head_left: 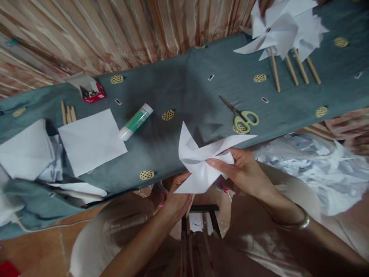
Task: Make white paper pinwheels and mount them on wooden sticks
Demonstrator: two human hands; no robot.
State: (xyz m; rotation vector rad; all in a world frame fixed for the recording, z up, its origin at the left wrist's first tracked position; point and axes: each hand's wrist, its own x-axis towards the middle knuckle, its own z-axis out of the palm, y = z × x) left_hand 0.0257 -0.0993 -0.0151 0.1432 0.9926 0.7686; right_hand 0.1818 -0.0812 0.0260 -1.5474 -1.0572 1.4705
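A white paper pinwheel (201, 163) is held between my two hands above the table's near edge, its pointed blades spreading outward. My right hand (242, 169) grips its right side, with the thumb pressed near the centre where the folds meet. From below and to the left, my left hand (178, 200) is closed on the pinwheel, and the paper hides some of its fingers. What looks like a thin wooden stick (190, 204) shows beside that hand, mostly hidden. Scissors (245, 120) with green handles lie beyond the pinwheel. To its left is a green and white glue stick (136, 122).
Finished pinwheels (281, 29) on wooden sticks lie at the back right. On the left are a square paper sheet (92, 142), a paper stack (27, 150), several sticks (68, 113) and a red box (95, 95) of small metal pieces. A plastic bag (325, 173) of paper scraps sits at right.
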